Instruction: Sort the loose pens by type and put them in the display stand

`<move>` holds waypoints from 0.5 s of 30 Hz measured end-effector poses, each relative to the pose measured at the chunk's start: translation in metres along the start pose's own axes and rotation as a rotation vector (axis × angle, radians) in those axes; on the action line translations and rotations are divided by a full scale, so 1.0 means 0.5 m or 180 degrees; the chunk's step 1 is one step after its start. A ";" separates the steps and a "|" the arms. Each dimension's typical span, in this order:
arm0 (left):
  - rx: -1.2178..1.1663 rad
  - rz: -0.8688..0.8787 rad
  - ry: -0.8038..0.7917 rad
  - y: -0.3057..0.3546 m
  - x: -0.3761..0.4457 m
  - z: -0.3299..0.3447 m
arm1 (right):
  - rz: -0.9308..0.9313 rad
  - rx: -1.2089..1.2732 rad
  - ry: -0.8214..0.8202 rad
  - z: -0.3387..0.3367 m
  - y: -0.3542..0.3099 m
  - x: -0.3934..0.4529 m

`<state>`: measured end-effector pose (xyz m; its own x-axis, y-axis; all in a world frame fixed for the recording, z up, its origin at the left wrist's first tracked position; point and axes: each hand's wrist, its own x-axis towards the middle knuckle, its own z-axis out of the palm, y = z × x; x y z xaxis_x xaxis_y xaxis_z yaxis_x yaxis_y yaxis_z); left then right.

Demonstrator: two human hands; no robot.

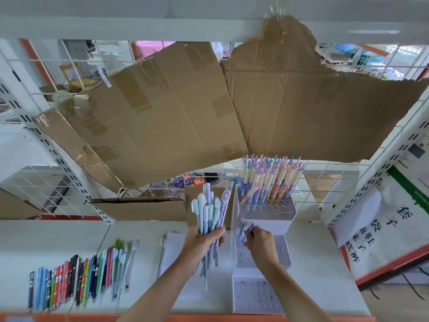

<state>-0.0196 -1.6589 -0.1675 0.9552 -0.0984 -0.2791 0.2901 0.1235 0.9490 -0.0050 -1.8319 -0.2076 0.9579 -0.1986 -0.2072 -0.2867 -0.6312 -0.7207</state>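
On the white shelf (pixel 58 233), at far left, a row of loose pens (pixel 79 277) lay side by side, too many and too blurred to count exactly; one more single pen (pixel 162 252) lay apart to their right. The left hand (pixel 204 240) was raised, fingers curled round a bunch of pastel pens (pixel 210 212), roughly a dozen, caps upward. The right hand (pixel 261 240) reached over the three-tier display stand (pixel 260 296), pinching a blurred pale pen (pixel 243 227) above the middle tier. The top tier held many antler-capped pens (pixel 269 180).
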 end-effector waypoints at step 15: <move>0.0243 0.0090 -0.0469 -0.005 -0.018 -0.006 | 0.0226 -0.1071 -0.0070 0.016 -0.017 0.015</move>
<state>-0.0289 -1.6555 -0.1679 0.9423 -0.2403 -0.2330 0.2526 0.0536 0.9661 0.0047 -1.8222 -0.2084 0.9344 -0.2372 -0.2658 -0.3373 -0.8290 -0.4460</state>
